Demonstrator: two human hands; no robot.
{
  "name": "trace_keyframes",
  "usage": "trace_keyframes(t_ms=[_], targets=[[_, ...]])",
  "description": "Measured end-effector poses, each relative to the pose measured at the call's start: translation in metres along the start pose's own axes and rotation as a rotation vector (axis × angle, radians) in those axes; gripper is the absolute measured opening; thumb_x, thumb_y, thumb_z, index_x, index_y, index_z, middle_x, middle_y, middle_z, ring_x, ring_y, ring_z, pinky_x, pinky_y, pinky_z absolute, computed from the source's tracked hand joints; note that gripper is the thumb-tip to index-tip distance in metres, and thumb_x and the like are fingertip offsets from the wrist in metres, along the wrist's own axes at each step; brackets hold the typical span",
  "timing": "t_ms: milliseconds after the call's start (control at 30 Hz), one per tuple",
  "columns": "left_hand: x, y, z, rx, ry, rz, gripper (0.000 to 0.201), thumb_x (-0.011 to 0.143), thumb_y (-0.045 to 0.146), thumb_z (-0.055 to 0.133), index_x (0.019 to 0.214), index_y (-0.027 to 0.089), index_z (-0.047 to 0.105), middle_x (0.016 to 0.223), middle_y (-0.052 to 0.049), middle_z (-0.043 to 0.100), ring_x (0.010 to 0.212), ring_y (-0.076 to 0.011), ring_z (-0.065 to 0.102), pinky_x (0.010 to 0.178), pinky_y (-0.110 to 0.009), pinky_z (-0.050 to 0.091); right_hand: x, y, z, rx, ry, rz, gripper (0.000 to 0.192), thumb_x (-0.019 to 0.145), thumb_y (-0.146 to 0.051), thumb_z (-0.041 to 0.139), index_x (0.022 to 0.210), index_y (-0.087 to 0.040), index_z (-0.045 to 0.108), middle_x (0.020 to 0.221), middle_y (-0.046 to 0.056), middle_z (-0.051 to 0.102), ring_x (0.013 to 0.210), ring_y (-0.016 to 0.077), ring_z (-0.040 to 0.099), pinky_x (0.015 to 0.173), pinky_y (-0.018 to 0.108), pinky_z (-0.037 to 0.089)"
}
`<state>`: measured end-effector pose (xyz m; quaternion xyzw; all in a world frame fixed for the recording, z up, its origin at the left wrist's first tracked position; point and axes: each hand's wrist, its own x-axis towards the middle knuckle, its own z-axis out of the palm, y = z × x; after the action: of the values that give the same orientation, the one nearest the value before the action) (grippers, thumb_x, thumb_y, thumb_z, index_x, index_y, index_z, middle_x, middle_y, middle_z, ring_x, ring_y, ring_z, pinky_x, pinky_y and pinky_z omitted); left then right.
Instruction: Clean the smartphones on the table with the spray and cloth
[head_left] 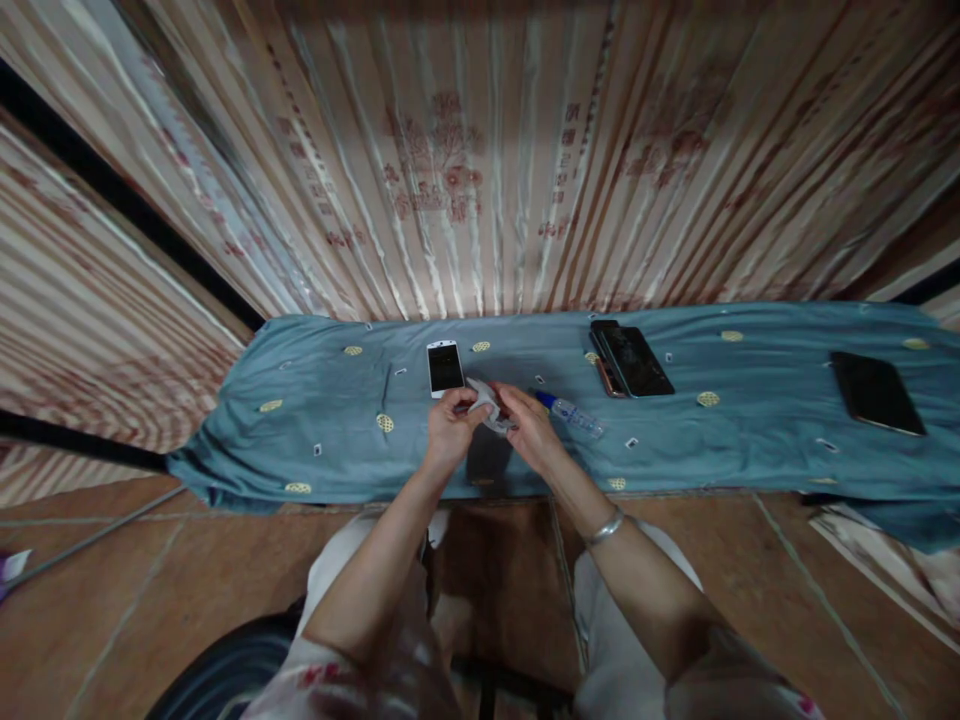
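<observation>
A crumpled light grey cloth (486, 402) is bunched between my two hands, above the front half of the covered table. My left hand (448, 428) pinches its left side, fingers closed. On the other side, my right hand (531, 425) grips the cloth with bent fingers. Just beyond my left hand lies a white phone (445, 369) with a dark screen facing up. A clear bottle with a blue cap (574, 413) lies on its side, right of my right hand. Whether anything is wrapped inside the cloth is hidden.
A blue patterned sheet (352, 430) covers the long, narrow table. Several dark phones or tablets (637, 362) lie stacked right of centre. Another dark tablet (877, 392) rests at the far right. Striped curtains (480, 180) hang behind, and a black pole (135, 200) slants at the left.
</observation>
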<state>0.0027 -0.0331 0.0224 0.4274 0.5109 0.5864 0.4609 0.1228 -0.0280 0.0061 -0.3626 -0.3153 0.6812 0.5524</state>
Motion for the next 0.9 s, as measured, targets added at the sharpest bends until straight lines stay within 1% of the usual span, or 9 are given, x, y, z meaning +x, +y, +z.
trace_keyframes(t_ms=[133,200,267,367,433,533,767,833,900], targets=[[0.002,0.008,-0.004,-0.064,-0.001,-0.051,0.025,0.047,0.025,0.086,0.057,0.018,0.065,0.060,0.004,0.060,0.060,-0.0098,0.052,0.063,-0.023,0.043,-0.003,0.000,0.000,-0.250,-0.081,-0.168,0.051,0.059,-0.035,0.083,0.108,-0.025,0.069,0.108,0.000,0.072,0.097,0.0190,0.065,0.085,0.029,0.051],[0.003,0.009,-0.004,-0.139,-0.024,-0.125,0.026,0.047,0.028,0.087,0.059,0.017,0.066,0.059,0.004,0.061,0.057,-0.0090,0.052,0.061,-0.023,0.043,-0.003,0.002,-0.003,-0.366,-0.091,-0.212,0.044,0.064,-0.038,0.079,0.105,-0.024,0.071,0.098,-0.001,0.073,0.092,0.0196,0.065,0.083,0.030,0.051],[0.003,0.009,-0.004,-0.219,-0.038,-0.196,0.029,0.048,0.030,0.087,0.063,0.016,0.067,0.058,0.004,0.062,0.052,-0.0078,0.051,0.057,-0.023,0.042,-0.002,0.003,-0.007,-0.417,-0.072,-0.198,0.032,0.068,-0.045,0.074,0.090,-0.021,0.074,0.079,-0.002,0.072,0.081,0.0194,0.065,0.076,0.029,0.051],[0.003,0.010,-0.004,-0.309,-0.039,-0.262,0.032,0.048,0.030,0.088,0.068,0.015,0.068,0.062,0.002,0.065,0.054,-0.0085,0.056,0.058,-0.023,0.044,0.000,0.000,-0.010,-0.279,-0.011,-0.077,0.034,0.066,-0.052,0.074,0.072,-0.019,0.071,0.064,-0.001,0.068,0.071,0.0189,0.065,0.067,0.029,0.050],[0.003,0.011,-0.005,-0.358,-0.029,-0.295,0.032,0.047,0.027,0.087,0.070,0.015,0.068,0.067,0.000,0.068,0.060,-0.0108,0.061,0.062,-0.025,0.048,0.001,-0.004,-0.010,-0.107,0.025,0.018,0.035,0.060,-0.051,0.078,0.074,-0.020,0.070,0.069,0.001,0.071,0.071,0.0194,0.066,0.066,0.030,0.051],[0.003,0.012,-0.005,-0.396,-0.021,-0.333,0.028,0.050,0.023,0.084,0.071,0.016,0.066,0.071,-0.002,0.069,0.064,-0.0126,0.063,0.065,-0.027,0.050,0.000,-0.011,-0.009,0.057,0.033,0.072,0.033,0.057,-0.046,0.081,0.077,-0.021,0.071,0.079,0.002,0.075,0.078,0.0203,0.068,0.069,0.031,0.053],[0.001,0.010,-0.001,-0.367,-0.052,-0.345,0.032,0.052,0.027,0.082,0.079,0.017,0.067,0.075,-0.002,0.067,0.064,-0.0140,0.062,0.063,-0.028,0.049,-0.001,-0.014,-0.012,-0.015,-0.007,0.028,0.035,0.056,-0.043,0.083,0.080,-0.020,0.072,0.074,0.001,0.074,0.077,0.0192,0.069,0.075,0.030,0.053],[0.000,0.008,0.000,-0.316,-0.045,-0.330,0.042,0.053,0.028,0.083,0.090,0.019,0.067,0.083,-0.003,0.068,0.070,-0.0154,0.063,0.065,-0.029,0.050,0.001,-0.012,-0.015,-0.015,0.020,0.029,0.032,0.060,-0.046,0.080,0.076,-0.020,0.070,0.072,0.000,0.073,0.074,0.0190,0.068,0.072,0.030,0.054],[-0.002,0.006,0.001,-0.229,-0.001,-0.246,0.058,0.049,0.023,0.086,0.103,0.023,0.066,0.099,-0.005,0.067,0.084,-0.0181,0.064,0.073,-0.030,0.051,0.004,-0.011,-0.019,0.019,0.072,0.038,0.029,0.062,-0.045,0.078,0.074,-0.021,0.069,0.071,0.000,0.072,0.072,0.0181,0.067,0.067,0.029,0.054]])
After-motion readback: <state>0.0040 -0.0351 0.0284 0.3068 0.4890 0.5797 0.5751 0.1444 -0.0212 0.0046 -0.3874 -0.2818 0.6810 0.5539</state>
